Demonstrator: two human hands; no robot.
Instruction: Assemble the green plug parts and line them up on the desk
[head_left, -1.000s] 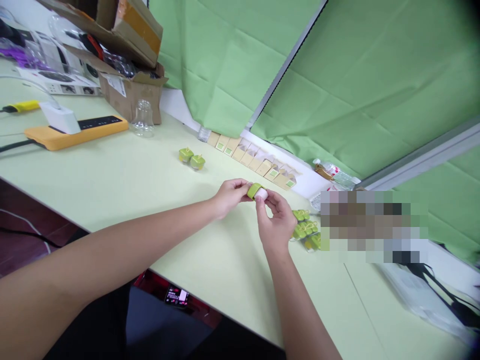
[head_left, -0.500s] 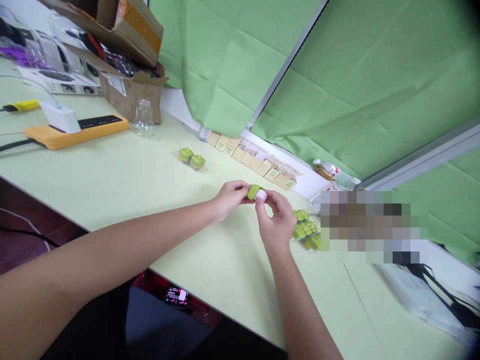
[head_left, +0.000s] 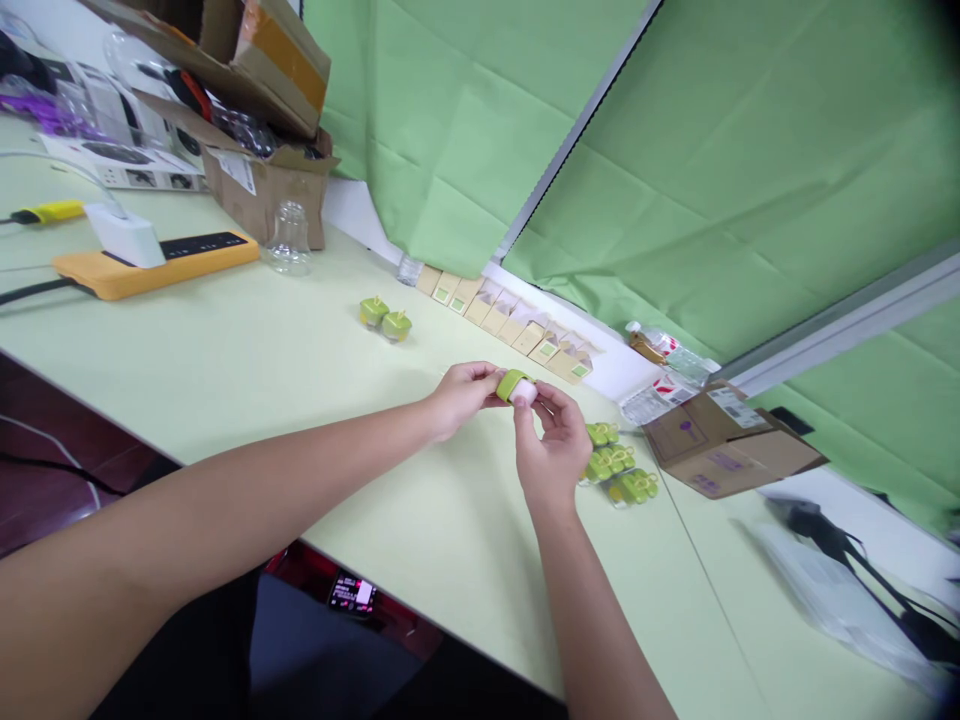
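Note:
Over the middle of the table, my left hand (head_left: 466,396) pinches a small green band-like piece (head_left: 511,384) from its left side. A whitish rounded block (head_left: 525,393) shows inside or against the green piece; which, I cannot tell. My right hand (head_left: 555,440) is closed on the block from the right, thumb pressed on its near face. Just right of that hand lies a group of several small clear containers with green lids and yellowish loops (head_left: 611,461), partly hidden by the hand. Two similar green-lidded containers (head_left: 385,318) sit farther left on the table.
Small cardboard boxes (head_left: 517,325) line the wall. At left are an orange power strip (head_left: 161,265), a clear plastic bottle (head_left: 289,240) and an open carton (head_left: 262,195). A cardboard box (head_left: 731,440) and a clear plastic bag (head_left: 832,590) with black straps lie at right.
Both hands stay almost in place, still holding the green piece and whitish block. The cardboard box at right, covered by a pixelated patch before, now shows plainly.

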